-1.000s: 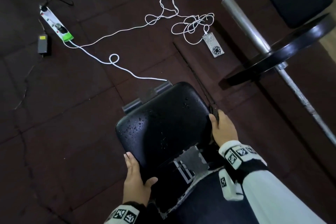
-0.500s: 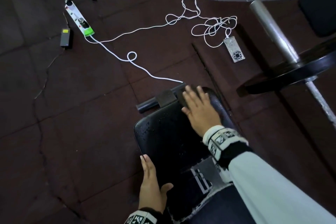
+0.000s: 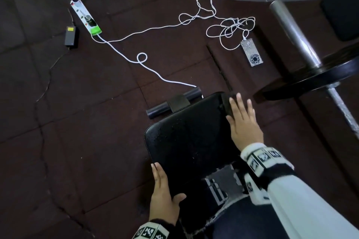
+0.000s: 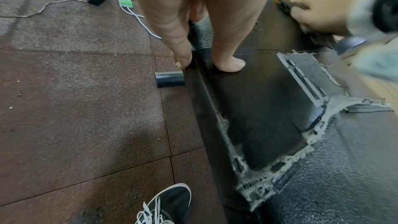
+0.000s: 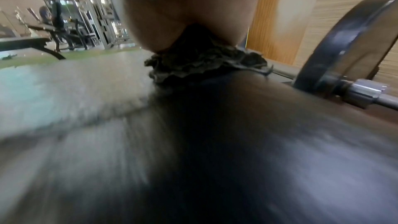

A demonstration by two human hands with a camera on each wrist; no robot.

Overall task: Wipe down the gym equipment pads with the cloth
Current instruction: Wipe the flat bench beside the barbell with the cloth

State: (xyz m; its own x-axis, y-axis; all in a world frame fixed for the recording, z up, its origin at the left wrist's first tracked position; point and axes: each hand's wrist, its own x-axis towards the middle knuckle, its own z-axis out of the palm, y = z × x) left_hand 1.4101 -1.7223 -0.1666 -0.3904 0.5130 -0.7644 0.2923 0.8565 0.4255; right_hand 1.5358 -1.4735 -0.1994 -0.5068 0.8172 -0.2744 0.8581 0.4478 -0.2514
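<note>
Cloth under flat right hand, fingers straight, at pad far right corner; wet droplets lie leftward; left hand grips near-left edge.

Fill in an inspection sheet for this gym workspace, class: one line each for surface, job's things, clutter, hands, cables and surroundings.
Surface: dark brown rubber floor tiles, grey tiling beyond.
Job's things: black padded bench seat, droplets on its left part, cover torn at the near end; dark crumpled cloth on the pad's far right corner.
Clutter: small black adapter box; silver rectangular device.
Hands: right hand presses flat on the cloth; left hand grips the pad's left edge, thumb on top.
Cables: long white looped cord from a white and green power strip.
Surroundings: steel barbell with black weight plate; gym machines behind.
</note>
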